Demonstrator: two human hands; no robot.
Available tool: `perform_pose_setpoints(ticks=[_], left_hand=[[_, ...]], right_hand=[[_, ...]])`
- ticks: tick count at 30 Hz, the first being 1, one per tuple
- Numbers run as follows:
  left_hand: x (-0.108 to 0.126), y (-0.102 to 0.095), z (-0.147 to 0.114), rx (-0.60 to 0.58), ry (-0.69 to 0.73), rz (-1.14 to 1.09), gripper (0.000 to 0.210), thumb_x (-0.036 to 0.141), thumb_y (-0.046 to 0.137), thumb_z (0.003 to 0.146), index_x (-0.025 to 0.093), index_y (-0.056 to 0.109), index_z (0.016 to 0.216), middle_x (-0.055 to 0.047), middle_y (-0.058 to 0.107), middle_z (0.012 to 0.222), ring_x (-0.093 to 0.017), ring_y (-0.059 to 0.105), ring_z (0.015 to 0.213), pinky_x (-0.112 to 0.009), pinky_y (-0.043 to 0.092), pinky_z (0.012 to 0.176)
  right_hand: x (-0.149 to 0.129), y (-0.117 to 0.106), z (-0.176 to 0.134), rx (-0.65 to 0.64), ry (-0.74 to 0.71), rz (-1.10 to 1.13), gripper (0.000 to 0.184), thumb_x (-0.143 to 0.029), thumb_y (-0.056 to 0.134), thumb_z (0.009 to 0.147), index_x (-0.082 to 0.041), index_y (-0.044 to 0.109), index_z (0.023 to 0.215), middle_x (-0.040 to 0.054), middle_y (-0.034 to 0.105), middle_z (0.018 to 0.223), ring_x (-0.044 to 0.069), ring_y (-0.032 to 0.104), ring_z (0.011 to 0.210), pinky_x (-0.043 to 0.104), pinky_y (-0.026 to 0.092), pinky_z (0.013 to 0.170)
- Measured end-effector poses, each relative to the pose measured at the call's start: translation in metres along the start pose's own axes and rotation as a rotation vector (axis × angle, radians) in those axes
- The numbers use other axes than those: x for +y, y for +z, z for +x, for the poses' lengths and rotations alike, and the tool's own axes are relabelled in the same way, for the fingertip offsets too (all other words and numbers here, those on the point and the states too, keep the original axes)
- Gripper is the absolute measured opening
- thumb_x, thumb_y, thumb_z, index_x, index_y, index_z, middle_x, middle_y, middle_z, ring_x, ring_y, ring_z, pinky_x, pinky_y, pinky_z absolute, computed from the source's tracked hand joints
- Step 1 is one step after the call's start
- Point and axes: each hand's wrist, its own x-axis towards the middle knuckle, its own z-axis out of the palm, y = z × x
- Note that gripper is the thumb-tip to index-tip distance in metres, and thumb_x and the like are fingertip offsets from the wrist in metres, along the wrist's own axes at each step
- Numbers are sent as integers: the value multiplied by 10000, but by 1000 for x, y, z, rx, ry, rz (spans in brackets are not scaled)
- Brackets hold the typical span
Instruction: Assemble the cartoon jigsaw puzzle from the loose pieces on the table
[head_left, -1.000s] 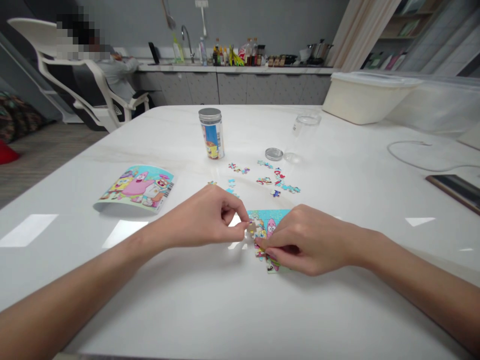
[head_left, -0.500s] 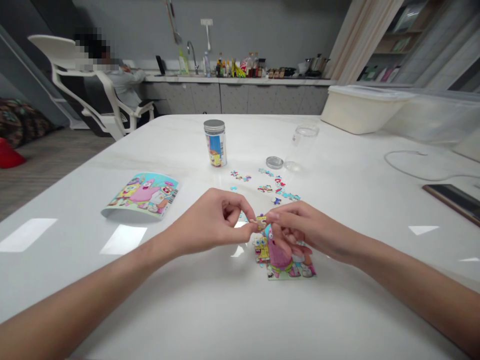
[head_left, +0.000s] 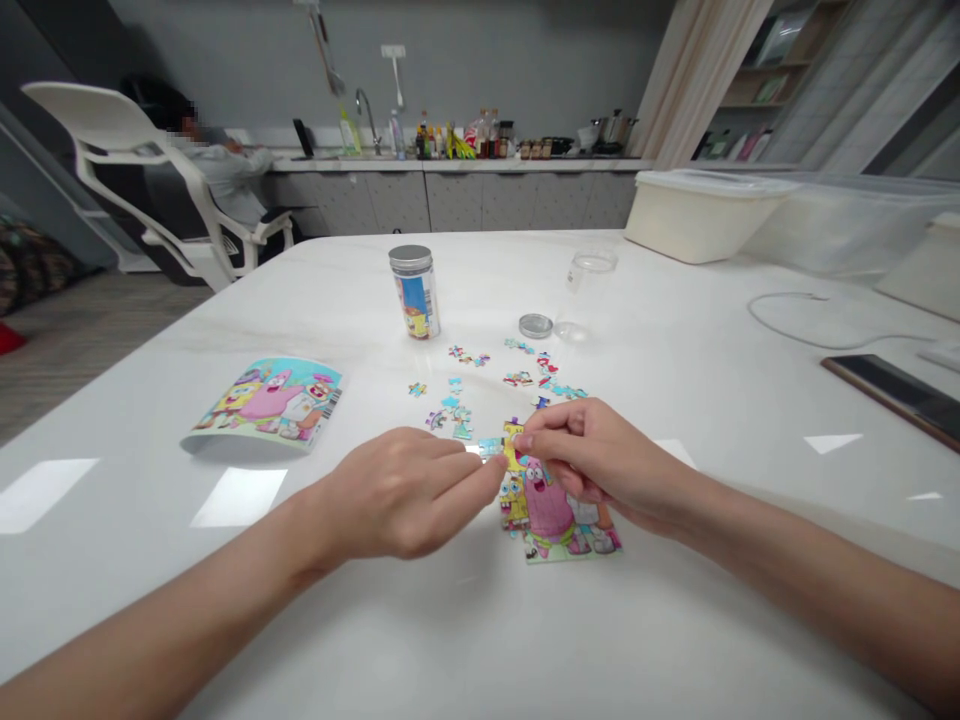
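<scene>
A partly joined cartoon jigsaw puzzle [head_left: 547,510] lies on the white table, showing a pink starfish and a yellow sponge figure. My right hand [head_left: 600,455] pinches a yellow puzzle piece [head_left: 512,435] at the puzzle's upper left corner. Palm down, my left hand [head_left: 420,495] has its fingers closed, and its fingertips meet the lower left side of that piece. Whatever those fingers may hold is hidden. Just beyond the left fingertips lies a light blue puzzle piece [head_left: 490,448]. Several loose pieces [head_left: 454,405] are scattered farther back.
A curled picture sheet [head_left: 270,400] rests at left. Behind the pieces stand a lidded jar [head_left: 415,295], a metal lid [head_left: 535,326] and a clear open jar [head_left: 589,295]. At right are a phone [head_left: 900,395], a cable [head_left: 765,320] and plastic bins [head_left: 701,220]. A person sits in a chair [head_left: 127,160].
My left hand has turned from a visible thumb-and-finger pinch to palm down, uncovering loose pieces behind it. My right hand still pinches the yellow piece. The whole view has shifted slightly.
</scene>
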Motion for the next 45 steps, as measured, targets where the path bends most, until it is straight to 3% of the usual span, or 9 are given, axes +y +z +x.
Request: perform_pose_setpoints(ticks=[4,9,16,24,29,35,39,43,45], left_hand=[[2,2,-5,-30,38,42,251,92,380,910,150,606,1004,7,496,538,-135,456,482,-277,338,445],[5,0,-6,-11,88,39,217,99,422,881,143,605,990,0,461,550,-150,447,482,-296,329,443],[7,-4,-2,12,96,41,220,82,429,870,144,612,974,7,458,552,-140,421,474,-303,291,426],[7,-6,1,61,149,85,228,65,421,868,118,641,894,0,470,561,-143,408,495,-306,284,430],[7,-7,1,79,164,84,210,71,436,870,99,644,875,-7,473,566,-140,410,485,-310,282,418],[8,-8,4,105,217,134,194,72,474,859,115,654,799,4,447,533,-138,414,478,-306,267,399],[7,-10,4,112,214,141,208,73,478,865,127,662,784,6,451,531,-132,401,475,-304,262,397],[5,-11,3,123,221,117,187,68,487,866,107,658,799,2,454,545,-133,409,480,-304,264,396],[8,-11,3,126,188,78,163,72,509,863,116,648,790,12,437,538,-129,402,476,-302,267,399]], right_hand=[[-2,2,-2,-27,40,112,287,-255,660,751,-162,527,515,-89,386,361,28,219,337,191,151,343],[-2,3,-4,-77,21,196,369,-233,669,730,-172,437,450,-97,331,330,23,184,334,201,130,357],[-1,5,-6,-31,-22,202,214,-251,664,745,-163,581,568,-100,352,335,35,179,338,201,107,347],[-2,9,-7,-19,-58,203,223,-247,621,765,-169,578,561,-103,327,317,35,178,322,210,136,348],[-1,10,-10,25,-169,113,137,-213,653,745,-173,611,621,-100,400,347,37,244,311,194,191,339],[-1,10,-10,-72,-25,276,400,-247,614,779,-191,411,440,-99,295,312,28,179,324,197,149,344],[0,13,-10,0,-146,245,290,-252,656,773,-178,519,530,-94,374,333,31,230,329,189,178,355],[0,15,-12,-6,-127,223,260,-251,632,778,-183,528,549,-100,344,323,36,200,314,192,162,330],[-2,12,-12,19,-188,152,196,-211,672,733,-182,550,582,-97,380,336,39,234,308,192,174,321]])
